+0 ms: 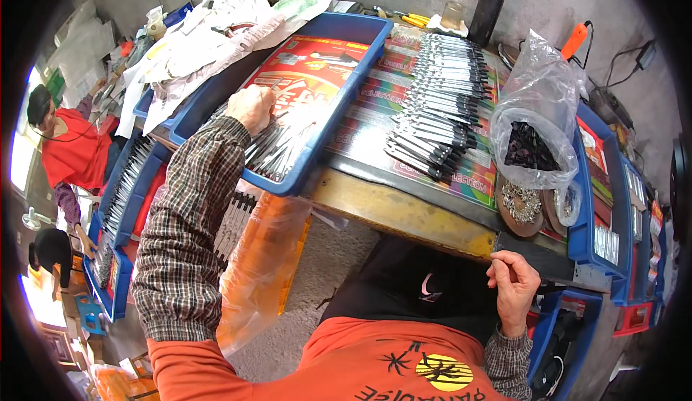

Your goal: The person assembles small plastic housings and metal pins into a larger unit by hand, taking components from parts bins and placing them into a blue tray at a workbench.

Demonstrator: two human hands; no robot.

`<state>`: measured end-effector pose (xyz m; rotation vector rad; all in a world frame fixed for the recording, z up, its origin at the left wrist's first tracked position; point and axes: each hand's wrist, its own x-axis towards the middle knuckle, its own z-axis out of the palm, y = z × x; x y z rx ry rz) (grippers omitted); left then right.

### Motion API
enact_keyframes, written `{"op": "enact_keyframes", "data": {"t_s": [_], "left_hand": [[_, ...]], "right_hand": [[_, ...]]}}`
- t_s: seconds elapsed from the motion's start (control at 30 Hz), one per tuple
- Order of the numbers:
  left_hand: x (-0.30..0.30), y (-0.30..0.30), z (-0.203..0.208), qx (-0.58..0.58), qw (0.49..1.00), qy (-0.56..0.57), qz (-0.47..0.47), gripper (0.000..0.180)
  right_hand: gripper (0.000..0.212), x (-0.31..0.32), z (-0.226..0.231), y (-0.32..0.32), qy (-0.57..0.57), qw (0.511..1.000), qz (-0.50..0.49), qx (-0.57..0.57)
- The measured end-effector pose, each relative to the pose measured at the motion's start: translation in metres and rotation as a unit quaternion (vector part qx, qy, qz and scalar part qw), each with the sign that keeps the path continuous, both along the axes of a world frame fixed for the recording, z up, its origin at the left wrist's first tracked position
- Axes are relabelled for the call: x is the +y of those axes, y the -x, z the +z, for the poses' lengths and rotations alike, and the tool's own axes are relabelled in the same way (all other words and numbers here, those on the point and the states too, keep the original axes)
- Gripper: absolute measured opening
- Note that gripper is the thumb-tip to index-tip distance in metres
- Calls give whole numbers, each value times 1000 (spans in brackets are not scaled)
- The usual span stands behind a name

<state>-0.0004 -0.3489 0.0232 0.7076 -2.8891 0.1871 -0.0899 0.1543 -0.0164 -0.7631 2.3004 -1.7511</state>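
Observation:
My left hand, fingers curled, is inside a blue tray at the upper left. Next to it lies a heap of thin silver metal pieces. What its fingers hold, if anything, is hidden. My right hand is just off the table's near edge at the right, thumb and fingers pinched together; anything between them is too small to tell. Between the hands, a long row of slim silver pieces with black ends lies on the table. A brown dish holds tiny metal parts; beside it a clear plastic bag contains small black parts.
The table's yellow front edge is in front of me. Newspapers cover trays at the left. A black flask and an orange-handled tool are at the back. Blue bins line the right. A person in red works at far left.

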Motion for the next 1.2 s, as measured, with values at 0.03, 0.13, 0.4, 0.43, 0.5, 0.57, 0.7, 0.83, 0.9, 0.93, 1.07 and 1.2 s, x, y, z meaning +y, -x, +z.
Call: {"op": "enact_keyframes", "data": {"t_s": [0.03, 0.13, 0.4, 0.43, 0.5, 0.57, 0.7, 0.83, 0.9, 0.93, 1.07, 1.2], "left_hand": [[2, 0, 0, -8, 1000, 12, 8, 10], [10, -2, 3, 0, 1000, 2, 18, 10], [1, 13, -4, -35, 999, 5, 31, 13], [-2, 10, 1, -46, 999, -4, 29, 16], [-15, 5, -8, -25, 999, 35, 4, 14], [-31, -9, -11, -12, 997, 62, -35, 11], [-81, -16, -44, 59, 991, 94, -81, 6], [-109, -15, -61, 135, 982, 78, -103, 7], [-115, -15, -60, 142, 984, 55, -89, 10], [-102, -11, -53, 163, 980, 52, -102, 10], [-75, -12, -28, 219, 970, 7, -103, 5], [-58, -12, -20, 288, 953, -26, -93, 8]], "right_hand": [[8, 0, -1, 0, -1, 1000, -2, -1], [8, 1, -1, -1, -2, 1000, -3, 6], [8, 13, 15, 2, -66, 996, 1, 56], [8, 16, 18, 4, -74, 994, 17, 81], [11, 20, 19, 10, -76, 988, 24, 131], [10, 28, 28, 15, -78, 980, 25, 180], [9, 54, 48, 26, -95, 967, -24, 234], [9, 83, 73, 38, -136, 939, -93, 303], [7, 98, 83, 52, -175, 907, -161, 348], [6, 108, 86, 62, -183, 892, -187, 370], [9, 153, 85, 122, -228, 855, -240, 400], [15, 195, 73, 178, -375, 821, -240, 358]]}}
